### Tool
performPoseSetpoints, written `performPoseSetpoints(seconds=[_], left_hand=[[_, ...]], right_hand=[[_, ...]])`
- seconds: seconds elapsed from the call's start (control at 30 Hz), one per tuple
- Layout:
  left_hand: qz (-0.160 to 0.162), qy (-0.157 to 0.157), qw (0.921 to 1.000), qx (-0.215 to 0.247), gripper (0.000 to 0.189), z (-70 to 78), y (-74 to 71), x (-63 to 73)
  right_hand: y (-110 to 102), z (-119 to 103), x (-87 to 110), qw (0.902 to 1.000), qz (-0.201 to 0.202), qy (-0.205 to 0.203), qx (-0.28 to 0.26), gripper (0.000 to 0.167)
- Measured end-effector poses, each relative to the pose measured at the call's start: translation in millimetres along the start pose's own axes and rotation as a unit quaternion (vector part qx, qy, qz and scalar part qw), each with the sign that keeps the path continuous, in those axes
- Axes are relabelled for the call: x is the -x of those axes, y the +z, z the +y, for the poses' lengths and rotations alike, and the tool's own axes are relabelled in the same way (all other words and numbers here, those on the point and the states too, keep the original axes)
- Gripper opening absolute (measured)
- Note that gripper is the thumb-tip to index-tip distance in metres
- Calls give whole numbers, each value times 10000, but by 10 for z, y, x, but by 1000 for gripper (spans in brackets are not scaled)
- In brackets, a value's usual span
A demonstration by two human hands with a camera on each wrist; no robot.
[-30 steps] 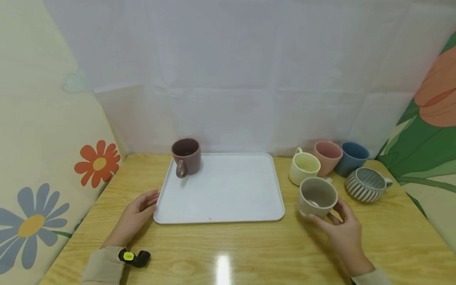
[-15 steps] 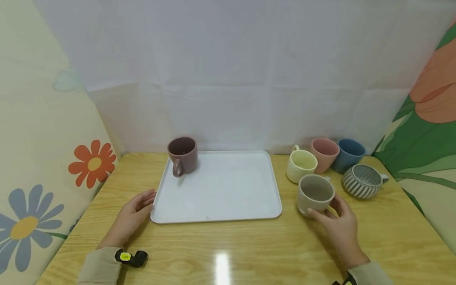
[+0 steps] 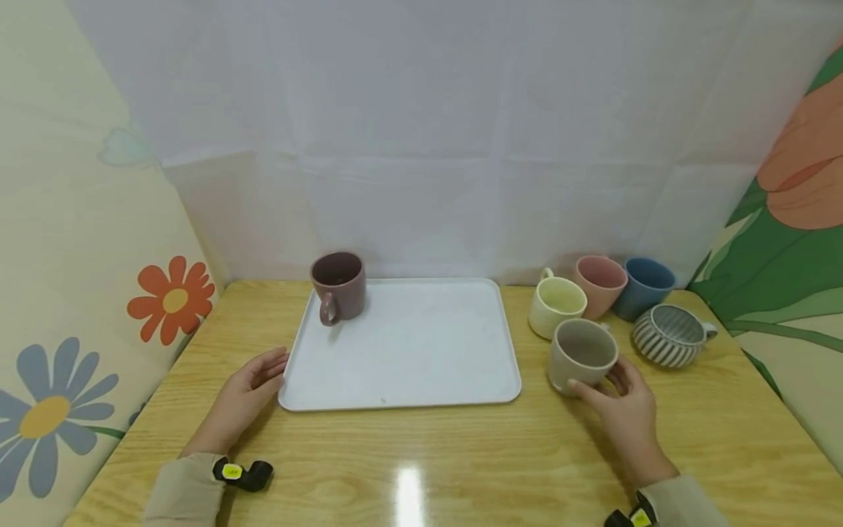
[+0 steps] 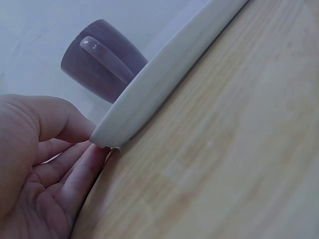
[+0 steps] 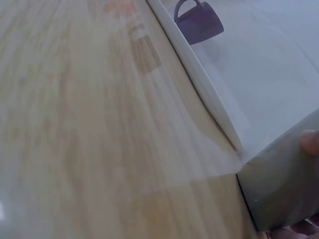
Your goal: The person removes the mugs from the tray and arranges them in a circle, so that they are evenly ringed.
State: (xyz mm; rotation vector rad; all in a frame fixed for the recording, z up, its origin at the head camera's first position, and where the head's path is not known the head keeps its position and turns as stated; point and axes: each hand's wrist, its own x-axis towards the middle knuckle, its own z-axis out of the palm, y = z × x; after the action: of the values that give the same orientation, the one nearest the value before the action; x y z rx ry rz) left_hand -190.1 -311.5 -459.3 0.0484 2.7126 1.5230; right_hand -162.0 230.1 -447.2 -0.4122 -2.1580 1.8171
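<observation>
At the right of the head view, my right hand [image 3: 626,413] grips a beige-grey mug [image 3: 565,369] around its side. Its fingers wrap the right side and the thumb presses the front; the mug's handle points away, mostly hidden. This mug [image 5: 279,184] also fills the lower right of the right wrist view. My left hand [image 3: 246,395] is at the left edge of the white tray [image 3: 421,351]. In the left wrist view its fingertips [image 4: 82,130] pinch the tray's rim [image 4: 134,104] from above and below. A purple mug [image 3: 345,293] stands on the tray's far left corner.
Behind and beside the held mug stand a pale yellow mug [image 3: 556,311], a pink mug [image 3: 601,285], a blue mug [image 3: 642,293] and a striped grey cup [image 3: 668,340]. A white sheet [image 3: 408,146] hangs behind the wooden table [image 3: 342,468].
The beige-grey mug has shifted very slightly away from me with my right hand still gripping it. My left hand stays at the tray's edge. The whole head view has shifted a little.
</observation>
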Motion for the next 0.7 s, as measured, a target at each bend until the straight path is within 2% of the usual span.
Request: performPoseSetpoints(seconds=[0.2, 0.5, 0.7], left_hand=[[28, 9, 10000, 22, 54, -12, -1, 4], [-66, -173, 9998, 70, 56, -19, 4, -2], [-9, -82, 10000, 33, 55, -53, -15, -13]], right_hand=[[-16, 29, -60, 9998, -183, -48, -23, 80], [-62, 60, -103, 9994, -266, -155, 133, 80], [-69, 46, -123, 9986, -420, -158, 292, 79]])
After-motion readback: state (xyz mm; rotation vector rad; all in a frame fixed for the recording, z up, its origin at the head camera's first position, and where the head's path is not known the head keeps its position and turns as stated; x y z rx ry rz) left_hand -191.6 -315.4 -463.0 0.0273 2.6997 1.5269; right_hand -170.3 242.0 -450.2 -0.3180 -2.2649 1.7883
